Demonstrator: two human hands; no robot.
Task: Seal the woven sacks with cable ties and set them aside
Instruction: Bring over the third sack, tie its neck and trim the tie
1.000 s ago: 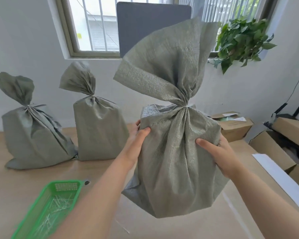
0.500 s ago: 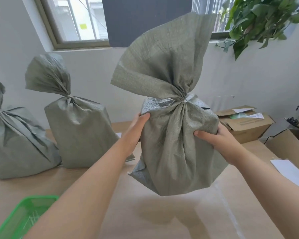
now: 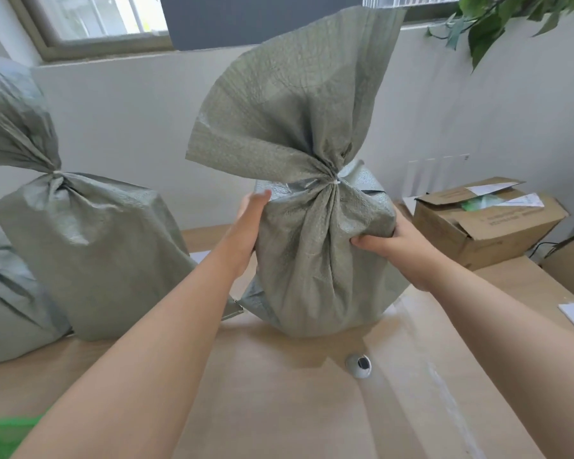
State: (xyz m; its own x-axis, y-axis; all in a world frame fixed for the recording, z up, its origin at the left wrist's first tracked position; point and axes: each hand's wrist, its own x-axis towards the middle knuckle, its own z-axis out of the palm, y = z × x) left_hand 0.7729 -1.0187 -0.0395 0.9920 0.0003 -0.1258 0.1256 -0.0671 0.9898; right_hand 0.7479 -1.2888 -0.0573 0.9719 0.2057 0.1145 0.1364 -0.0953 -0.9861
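**Woven sack comes down to the row**

Green basket [image 3: 0, 432] shows only as a blurred corner at the near left. Beyond it lies the bare worktop [image 3: 279, 409] with a round grommet [image 3: 359, 365]. Both forearms reach forward and slightly inward. The left hand [image 3: 249, 226] lies against the sack's [image 3: 315, 253] left flank with its thumb up by the shoulder; its fingers are hidden behind the cloth, so I cannot tell whether they curl. The right hand [image 3: 398, 246] grips the right flank; its thumb dents the front and its fingers wrap round the side.

A second ago the sack hung high and close to the person; now it is lower and farther back, with its base at or just off the worktop, though I cannot tell which. It is just right of the second sack [image 3: 90, 253], and a third sack [image 3: 0, 309] shows at the left edge. The tie [image 3: 337, 183] cinches the neck, so sealing looks done and the setting aside nearly so; letting go seems to be what remains. A box [image 3: 484, 220] sits far right.
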